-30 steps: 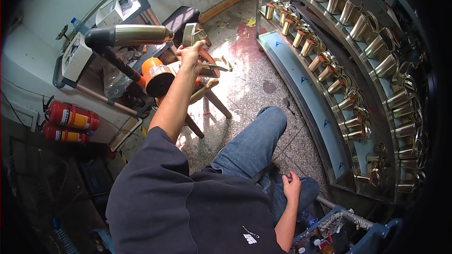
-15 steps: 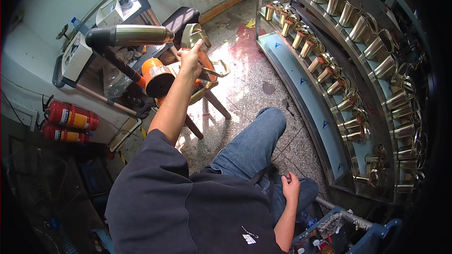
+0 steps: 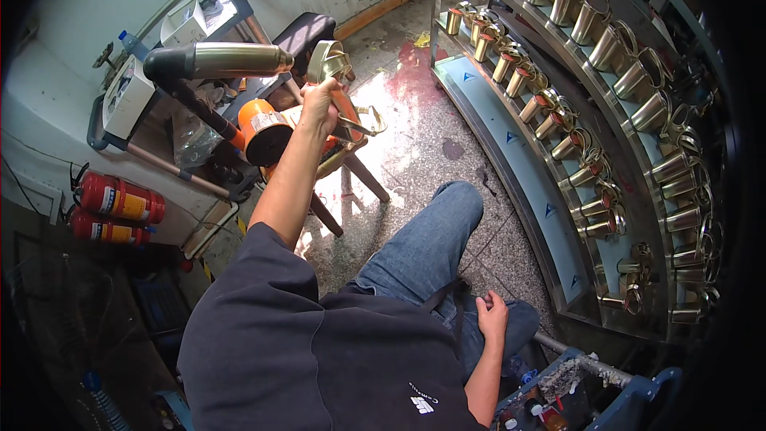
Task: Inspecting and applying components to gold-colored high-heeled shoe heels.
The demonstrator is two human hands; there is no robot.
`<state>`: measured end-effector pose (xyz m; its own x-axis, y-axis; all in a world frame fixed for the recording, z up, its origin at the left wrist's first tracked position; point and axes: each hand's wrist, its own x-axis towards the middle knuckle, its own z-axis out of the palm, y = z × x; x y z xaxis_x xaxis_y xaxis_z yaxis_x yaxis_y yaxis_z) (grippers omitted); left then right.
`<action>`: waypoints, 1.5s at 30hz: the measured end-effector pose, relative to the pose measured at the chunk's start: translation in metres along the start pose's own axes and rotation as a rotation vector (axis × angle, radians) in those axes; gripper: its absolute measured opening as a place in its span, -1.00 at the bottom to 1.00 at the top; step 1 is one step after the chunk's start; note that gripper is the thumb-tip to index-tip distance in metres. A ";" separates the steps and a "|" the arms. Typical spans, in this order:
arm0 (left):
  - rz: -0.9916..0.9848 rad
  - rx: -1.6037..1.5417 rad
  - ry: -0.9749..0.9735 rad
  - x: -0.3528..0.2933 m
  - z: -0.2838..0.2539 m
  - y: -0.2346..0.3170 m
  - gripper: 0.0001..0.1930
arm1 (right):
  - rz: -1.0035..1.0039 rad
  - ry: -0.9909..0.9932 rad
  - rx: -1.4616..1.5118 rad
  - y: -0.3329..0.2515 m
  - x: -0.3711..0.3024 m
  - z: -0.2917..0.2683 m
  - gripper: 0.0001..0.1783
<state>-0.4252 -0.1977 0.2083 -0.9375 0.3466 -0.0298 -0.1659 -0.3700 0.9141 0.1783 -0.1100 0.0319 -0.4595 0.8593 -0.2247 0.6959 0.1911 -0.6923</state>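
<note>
My left hand (image 3: 321, 105) reaches forward, fingers wrapped at the lower edge of a shiny, round, brass-toned metal piece (image 3: 327, 61); its grip is partly hidden by the back of the hand. Just right of the hand, a looped metal handle (image 3: 369, 120) sticks out over a wooden-legged stool (image 3: 367, 177). Left of the hand lies a long, shiny metal cylinder (image 3: 239, 60) with a dark rounded end. Below that is an orange motor-like housing (image 3: 259, 121) with a dark round face. My right hand (image 3: 493, 317) rests on my thigh, fingers loosely curled, with nothing visible in it.
On the right, a tiered metal rack (image 3: 550, 211) carries several shiny metal cups with looped handles (image 3: 523, 80). A cart (image 3: 136, 161) with white boxes stands at the far left, above red fire extinguishers (image 3: 120, 195). By my right knee is a blue-framed bin (image 3: 638, 399) of small items.
My left hand has shifted slightly, its thumb lower against the round metal piece. The looped handle beside it has moved a little. My right hand stays on my thigh.
</note>
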 end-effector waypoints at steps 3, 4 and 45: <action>-0.034 0.144 -0.112 -0.030 0.011 0.005 -0.40 | 0.077 0.060 0.302 -0.006 -0.002 0.003 -0.50; -0.052 0.190 -0.162 -0.045 0.018 -0.002 -0.40 | 0.099 0.076 0.301 -0.032 0.008 -0.002 -0.50; 0.109 0.790 -1.209 -0.293 0.103 -0.249 -0.42 | -0.363 0.305 0.226 -0.082 0.086 -0.007 -0.28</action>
<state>-0.0772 -0.1181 0.0312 -0.0414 0.9983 0.0416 0.4718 -0.0171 0.8816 0.0860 -0.0484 0.0740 -0.4440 0.8623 0.2435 0.3699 0.4239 -0.8267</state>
